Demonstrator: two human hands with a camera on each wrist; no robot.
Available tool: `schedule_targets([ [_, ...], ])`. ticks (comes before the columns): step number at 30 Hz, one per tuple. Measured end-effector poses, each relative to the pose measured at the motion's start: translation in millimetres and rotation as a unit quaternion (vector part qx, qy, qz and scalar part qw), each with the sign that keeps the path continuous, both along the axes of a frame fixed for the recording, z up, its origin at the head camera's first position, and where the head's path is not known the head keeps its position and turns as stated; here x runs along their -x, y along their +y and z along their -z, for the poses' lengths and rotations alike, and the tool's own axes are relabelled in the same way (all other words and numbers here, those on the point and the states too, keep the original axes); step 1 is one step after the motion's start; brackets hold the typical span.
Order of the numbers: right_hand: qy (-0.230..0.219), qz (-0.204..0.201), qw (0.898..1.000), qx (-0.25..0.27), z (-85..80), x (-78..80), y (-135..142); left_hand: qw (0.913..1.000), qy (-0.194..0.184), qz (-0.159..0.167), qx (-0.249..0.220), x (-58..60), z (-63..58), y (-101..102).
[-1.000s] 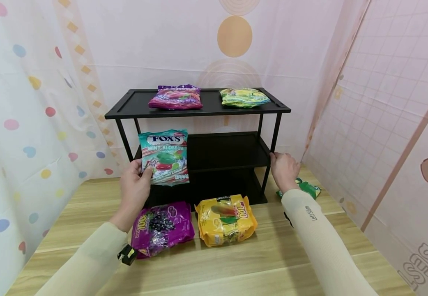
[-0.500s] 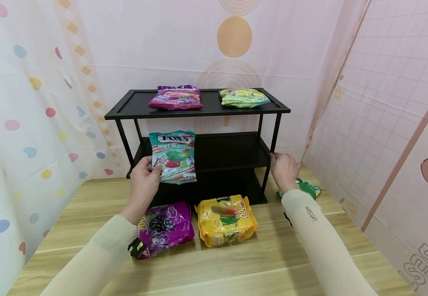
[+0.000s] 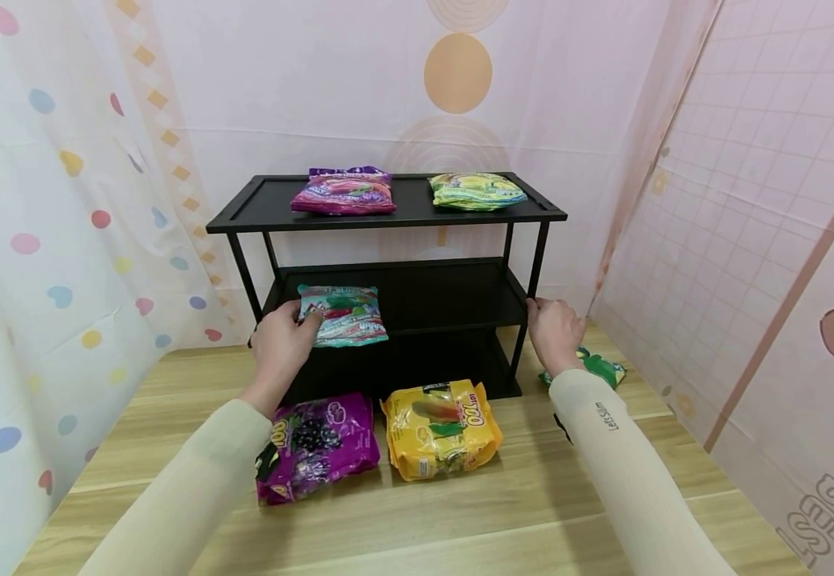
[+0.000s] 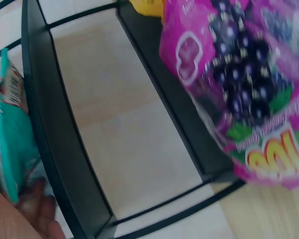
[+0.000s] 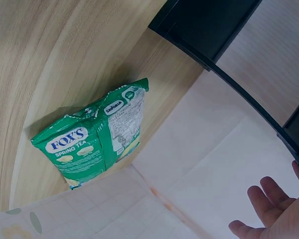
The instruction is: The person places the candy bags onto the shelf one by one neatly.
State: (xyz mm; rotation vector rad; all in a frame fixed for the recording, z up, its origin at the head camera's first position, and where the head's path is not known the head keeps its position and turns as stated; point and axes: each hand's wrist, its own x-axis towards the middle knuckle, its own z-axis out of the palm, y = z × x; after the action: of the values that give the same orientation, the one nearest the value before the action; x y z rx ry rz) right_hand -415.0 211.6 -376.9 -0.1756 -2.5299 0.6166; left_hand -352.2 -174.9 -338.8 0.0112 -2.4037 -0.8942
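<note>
My left hand [image 3: 282,342] pinches the left edge of a teal bag of Fox's mint candy [image 3: 342,317], thumb on its front. The bag is tipped back at the front of the middle tier of a black three-tier shelf rack [image 3: 453,292]. In the left wrist view the bag [image 4: 15,129] shows edge-on beyond a black shelf rim, fingers under its lower end. My right hand [image 3: 555,330] holds the rack's front right post at middle-tier height. In the right wrist view that hand [image 5: 281,209] has its other fingers loosely spread, and its thumb is hidden.
A purple candy bag [image 3: 319,448] and a yellow candy bag [image 3: 442,430] lie on the wooden table before the rack. A green Fox's Spring Tea bag [image 5: 92,137] lies right of it. The top tier bears a pink-purple bag [image 3: 345,192] and a yellow-green bag [image 3: 478,192].
My left hand has moved right with the teal bag, then tipped it from upright to leaning back and lowered it at the middle tier. My right hand has stayed at the post.
</note>
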Motion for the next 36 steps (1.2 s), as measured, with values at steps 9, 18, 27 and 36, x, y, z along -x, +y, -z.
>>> schedule_targets([
  [9, 0.001, 0.001, 1.000, -0.002, 0.4, -0.1, 0, 0.9982, -0.018, 0.000, 0.057, -4.1, 2.0, -12],
  [18, 0.000, 0.001, 1.000, 0.000, -0.6, -1.5, 0, 0.9801, 0.084, 0.037, 0.176, -12.6, 12.3, -5],
  [27, 0.008, -0.001, 1.000, -0.005, 0.1, -0.9, 0, 0.9469, 0.167, 0.083, 0.262, -13.9, 22.9, -3],
  [36, 0.007, -0.001, 1.000, -0.007, 0.3, -1.3, 0, 0.9127, 0.238, 0.143, 0.300, -11.6, 27.2, 0],
])
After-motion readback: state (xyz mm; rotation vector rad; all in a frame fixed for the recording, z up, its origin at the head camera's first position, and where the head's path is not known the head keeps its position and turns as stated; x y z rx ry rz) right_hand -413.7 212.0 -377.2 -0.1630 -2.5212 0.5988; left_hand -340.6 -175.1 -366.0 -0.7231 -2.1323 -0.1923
